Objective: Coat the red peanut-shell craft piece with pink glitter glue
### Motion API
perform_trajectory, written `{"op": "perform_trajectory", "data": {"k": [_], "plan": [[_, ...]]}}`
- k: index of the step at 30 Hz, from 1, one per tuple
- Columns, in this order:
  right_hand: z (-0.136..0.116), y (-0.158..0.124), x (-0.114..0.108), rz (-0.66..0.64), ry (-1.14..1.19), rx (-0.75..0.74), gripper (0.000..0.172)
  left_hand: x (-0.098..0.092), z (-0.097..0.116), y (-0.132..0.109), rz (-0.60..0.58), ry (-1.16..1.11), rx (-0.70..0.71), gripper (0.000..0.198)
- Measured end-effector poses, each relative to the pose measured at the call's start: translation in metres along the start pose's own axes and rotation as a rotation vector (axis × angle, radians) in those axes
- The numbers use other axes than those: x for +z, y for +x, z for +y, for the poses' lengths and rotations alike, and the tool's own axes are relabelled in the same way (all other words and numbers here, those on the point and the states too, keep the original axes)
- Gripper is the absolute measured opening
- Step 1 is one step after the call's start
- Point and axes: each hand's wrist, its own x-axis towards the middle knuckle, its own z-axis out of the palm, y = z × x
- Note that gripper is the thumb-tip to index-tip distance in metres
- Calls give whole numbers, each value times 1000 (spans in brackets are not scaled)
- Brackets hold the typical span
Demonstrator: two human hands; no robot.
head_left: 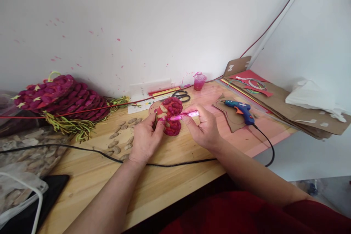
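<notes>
My left hand [148, 137] is closed on the left edge of a red craft piece [174, 107], which is covered with peanuts. Many of the peanuts on it are dark pink; a few near my left fingers are still plain tan. My right hand [201, 124] pinches a slim paintbrush [189, 115] with a pink tip and a pale pink handle. The tip reaches the middle of the craft piece, close to my left thumb. Loose peanuts [115, 143] lie on the wooden table [175, 181] to the left of my left hand.
A cup of pink liquid [199, 81] and scissors [181, 96] stand behind the piece. A blue glue gun [240, 110] rests on cut cardboard [231, 120] at right. Finished-looking pink peanut pieces [68, 97] are stacked left. A black cord [175, 164] crosses the table.
</notes>
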Motion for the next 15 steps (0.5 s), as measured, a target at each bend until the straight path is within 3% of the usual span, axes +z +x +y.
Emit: {"op": "perform_trajectory", "data": {"k": [15], "plan": [[1,1,-2,2,-20,22,4,1,0,-2,-7,4,52,35]]}}
